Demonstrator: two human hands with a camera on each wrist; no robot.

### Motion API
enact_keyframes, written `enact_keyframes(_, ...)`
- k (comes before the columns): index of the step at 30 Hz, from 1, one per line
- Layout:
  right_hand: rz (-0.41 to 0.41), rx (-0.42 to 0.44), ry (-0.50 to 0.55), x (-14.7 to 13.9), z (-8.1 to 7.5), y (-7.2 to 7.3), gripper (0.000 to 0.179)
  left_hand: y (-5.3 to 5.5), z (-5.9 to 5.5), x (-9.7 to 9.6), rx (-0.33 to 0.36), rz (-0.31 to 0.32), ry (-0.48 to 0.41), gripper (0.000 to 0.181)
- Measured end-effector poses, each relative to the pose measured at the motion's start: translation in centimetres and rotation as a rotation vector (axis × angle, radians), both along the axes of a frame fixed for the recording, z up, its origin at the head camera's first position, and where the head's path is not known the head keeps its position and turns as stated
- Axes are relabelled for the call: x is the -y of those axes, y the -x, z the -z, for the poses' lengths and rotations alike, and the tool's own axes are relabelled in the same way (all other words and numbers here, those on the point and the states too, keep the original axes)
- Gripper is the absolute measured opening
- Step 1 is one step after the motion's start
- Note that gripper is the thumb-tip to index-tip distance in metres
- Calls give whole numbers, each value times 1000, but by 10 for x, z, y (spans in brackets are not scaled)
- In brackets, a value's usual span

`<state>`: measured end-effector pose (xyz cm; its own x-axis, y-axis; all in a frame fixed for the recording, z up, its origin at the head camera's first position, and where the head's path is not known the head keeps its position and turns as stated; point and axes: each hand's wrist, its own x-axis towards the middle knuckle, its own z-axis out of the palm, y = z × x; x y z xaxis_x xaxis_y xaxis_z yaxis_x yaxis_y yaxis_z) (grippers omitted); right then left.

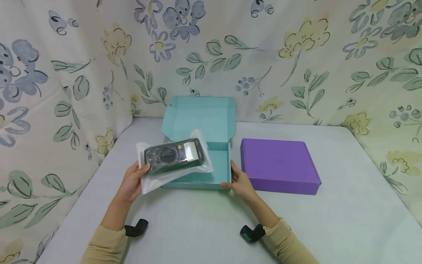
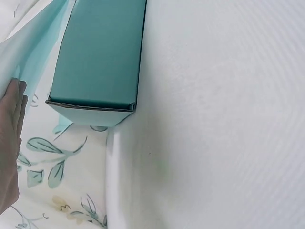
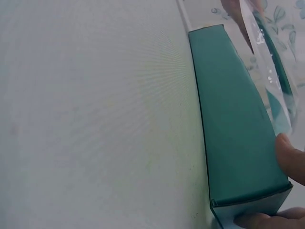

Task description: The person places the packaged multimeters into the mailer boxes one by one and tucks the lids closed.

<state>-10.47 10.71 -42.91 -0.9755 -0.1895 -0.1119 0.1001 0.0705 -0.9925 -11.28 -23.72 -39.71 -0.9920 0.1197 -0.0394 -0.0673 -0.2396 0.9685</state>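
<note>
Multimeter (image 1: 169, 155) is blk/grn, box (image 1: 219, 163) teal, backdrop (image 1: 211, 62) floral.

Left sleeve (image 1: 104, 245): plain tan, ending on the forearm
Right sleeve (image 1: 290, 242): matching tan, wrinkled
Left wrist camera (image 1: 136, 228): black, bent shape
Right wrist camera (image 1: 252, 233): black, bent, greenish patch

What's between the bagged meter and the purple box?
In the head view, the right side of the teal box and the right hand gripping it lie between the bagged meter and the purple box.
</note>
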Motion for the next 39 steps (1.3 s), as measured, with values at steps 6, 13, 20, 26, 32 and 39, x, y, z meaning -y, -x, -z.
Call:
enact_keyframes(6, -2, 1, 11, -1, 0, 1, 95, 4, 2, -5, 4, 25, 13, 57)
enact_keyframes(13, 2, -8, 19, -3, -2, 2, 96, 11, 2, -14, 15, 69, 56, 58)
enact_keyframes(20, -3, -2, 37, -2, 0, 2, 95, 17, 4, -23, 18, 113, 100, 56)
enact_keyframes(26, -5, -7, 42, -2, 0, 1, 95, 21, 5, -31, 29, 147, 134, 57)
enact_keyframes(32, -3, 4, 42, -2, -1, -1, 95, 25, 8, -38, 39, 178, 145, 56)
enact_keyframes(39, -4, 0, 42, -2, -1, 0, 95, 28, 10, -41, 41, 209, 164, 57)
